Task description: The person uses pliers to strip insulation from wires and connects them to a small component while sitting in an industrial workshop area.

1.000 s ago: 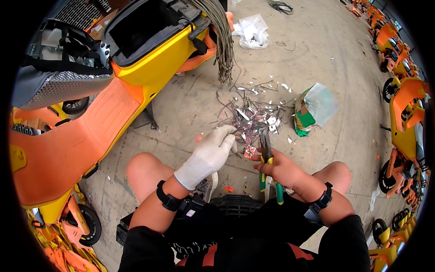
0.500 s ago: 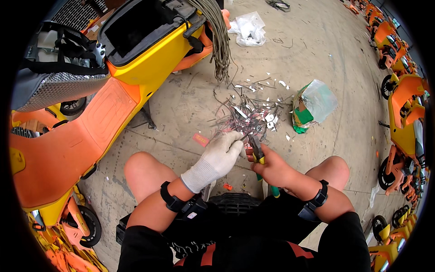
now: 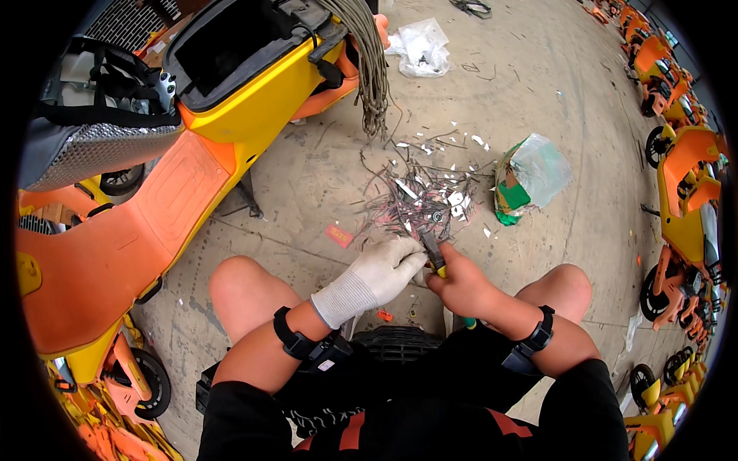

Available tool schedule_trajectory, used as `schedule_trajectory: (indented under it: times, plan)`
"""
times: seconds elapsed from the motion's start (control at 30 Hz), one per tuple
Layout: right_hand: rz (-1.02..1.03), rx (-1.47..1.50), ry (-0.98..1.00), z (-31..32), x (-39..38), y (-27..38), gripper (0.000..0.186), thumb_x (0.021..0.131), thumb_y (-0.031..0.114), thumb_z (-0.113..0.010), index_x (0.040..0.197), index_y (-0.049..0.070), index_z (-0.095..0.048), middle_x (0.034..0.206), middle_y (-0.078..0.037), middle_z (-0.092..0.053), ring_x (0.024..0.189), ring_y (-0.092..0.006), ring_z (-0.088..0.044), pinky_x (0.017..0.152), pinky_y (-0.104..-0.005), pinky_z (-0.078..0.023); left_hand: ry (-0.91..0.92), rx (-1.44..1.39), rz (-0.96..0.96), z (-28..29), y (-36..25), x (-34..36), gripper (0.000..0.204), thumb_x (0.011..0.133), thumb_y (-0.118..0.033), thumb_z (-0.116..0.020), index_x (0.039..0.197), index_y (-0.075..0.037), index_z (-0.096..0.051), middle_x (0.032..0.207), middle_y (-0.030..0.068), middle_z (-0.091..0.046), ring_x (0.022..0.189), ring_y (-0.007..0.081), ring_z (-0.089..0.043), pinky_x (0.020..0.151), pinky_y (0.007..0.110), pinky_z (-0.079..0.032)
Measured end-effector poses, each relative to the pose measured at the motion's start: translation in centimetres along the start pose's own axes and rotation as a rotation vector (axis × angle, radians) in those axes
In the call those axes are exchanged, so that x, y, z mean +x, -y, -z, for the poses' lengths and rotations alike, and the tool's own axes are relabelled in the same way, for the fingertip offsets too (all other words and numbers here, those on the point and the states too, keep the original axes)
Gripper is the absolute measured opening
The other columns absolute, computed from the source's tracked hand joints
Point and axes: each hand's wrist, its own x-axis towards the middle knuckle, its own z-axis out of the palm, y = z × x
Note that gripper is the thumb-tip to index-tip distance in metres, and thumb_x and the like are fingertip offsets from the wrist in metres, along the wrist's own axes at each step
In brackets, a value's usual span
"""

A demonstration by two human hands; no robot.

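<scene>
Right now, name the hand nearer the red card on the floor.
Left. The gloved left hand is just right of the red card; the right hand is farther right.

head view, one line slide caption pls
Gloved left hand beside a bare right hand holding pliers, near scattered dark strands and white scraps on the floor.

Observed: bare greyish-tan floor (image 3: 553, 100), scuffed, stained and crossed by straight seams. Found near the middle: loose, flat heap of dark wire offcuts (image 3: 421, 197), mixed with white scraps (image 3: 457, 200), some lying outside its edges. Noted just right of heap: green bag (image 3: 509, 198) with clear plastic at upper part. Recorded near heap, lower left: flat red card (image 3: 338, 236). Closer in: small orange piece (image 3: 385, 316). Found farther off: crumpled whitish plastic bag (image 3: 423, 52), then dark cable bundle (image 3: 471, 9). Parked along right: orange-and-yellow scooters (image 3: 686, 219).
</scene>
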Motion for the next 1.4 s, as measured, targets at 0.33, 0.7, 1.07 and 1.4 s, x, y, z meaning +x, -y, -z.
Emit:
schedule_trajectory:
  times: [0.33,0.7,1.07,1.4]
  plan:
    - [0.083,0.028,-0.017,-0.6,0.3,-0.9,0.058,0.088,0.003,-0.06,0.141,-0.007,-0.038,0.118,-0.032,-0.061,0.114,-0.0452,-0.059,0.097,-0.0429,-0.048,0.008,0.018,0.019,0.3,-0.7,-0.3,0.027,0.099,-0.024,-0.054,0.099,0.0,-0.066,0.086,0.0109,-0.066,0.087,0.0214,-0.065,0.08,0.035,-0.049]
    - [0.081,-0.14,-0.027,-0.8,0.1,-0.9,0.055,0.093,0.004,-0.063,0.141,-0.006,-0.039,0.121,-0.028,-0.063,0.116,-0.0426,-0.061,0.095,-0.0414,-0.05,0.108,-0.07,0.241,0.8,-3.1,-0.8,0.031,0.101,-0.028,-0.053,0.096,-0.001,-0.068,0.068,0.0064,-0.065,0.06,0.0148,-0.063,0.061,0.032,-0.051]
    - [0.062,-0.19,-0.074,-0.6,0.0,-0.2,0.036,0.094,0.017,-0.062,0.12,-0.006,-0.05,0.093,-0.032,-0.066,0.091,-0.0493,-0.063,0.08,-0.0523,-0.051,0.104,-0.057,0.122,0.8,-2.2,-0.7,0.031,0.1,-0.028,-0.054,0.094,0.0,-0.066,0.078,0.0071,-0.066,0.07,0.0154,-0.065,0.067,0.032,-0.051]
    - [0.024,-0.247,-0.112,-0.3,0.2,0.8,0.034,0.09,0.02,-0.065,0.107,-0.008,-0.056,0.079,-0.03,-0.066,0.08,-0.0487,-0.064,0.073,-0.0536,-0.051,0.099,-0.032,0.106,0.9,-2.2,-0.7,0.029,0.099,-0.027,-0.055,0.096,0.0,-0.066,0.081,0.0084,-0.066,0.077,0.0183,-0.064,0.074,0.034,-0.05]
